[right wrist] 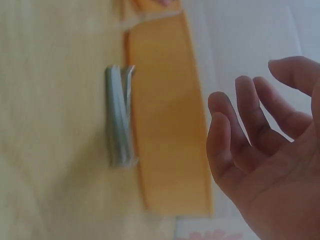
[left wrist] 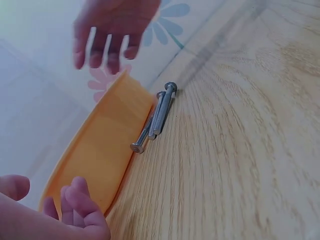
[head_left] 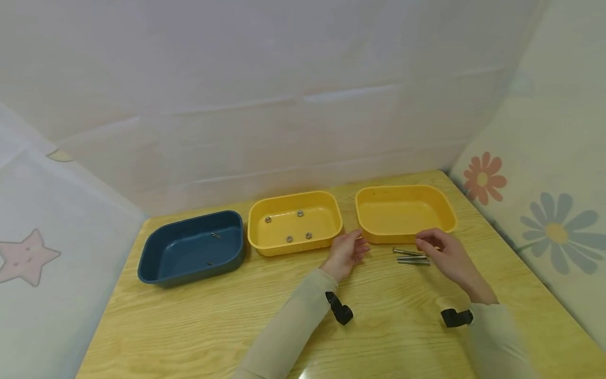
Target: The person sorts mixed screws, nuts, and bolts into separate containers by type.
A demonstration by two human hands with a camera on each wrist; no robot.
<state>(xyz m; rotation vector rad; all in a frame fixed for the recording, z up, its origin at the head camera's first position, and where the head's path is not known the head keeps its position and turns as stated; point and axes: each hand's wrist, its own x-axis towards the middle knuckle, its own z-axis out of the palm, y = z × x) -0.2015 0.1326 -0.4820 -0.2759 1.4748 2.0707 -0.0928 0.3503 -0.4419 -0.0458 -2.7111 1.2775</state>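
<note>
Three metal bolts [head_left: 413,260] lie side by side on the table, just in front of the right yellow tray [head_left: 402,235]. Above and to the right of them hovers my right hand [head_left: 447,257], its fingers loosely bent and holding nothing; the right wrist view shows its palm [right wrist: 280,175] apart from the bolts [right wrist: 119,117]. My left hand [head_left: 344,255] is by the near corner of the middle yellow tray [head_left: 284,250], fingers relaxed with nothing in them. In the left wrist view the bolts [left wrist: 159,112] rest close to the tray's wall [left wrist: 107,135].
Several nuts [head_left: 290,239] sit in the middle yellow tray. At the left stands a dark blue tray [head_left: 189,276] with a few small thin screws [head_left: 216,235] inside. A white sheet [head_left: 284,131] hangs behind the wooden table [head_left: 199,326], and printed sheets flank it.
</note>
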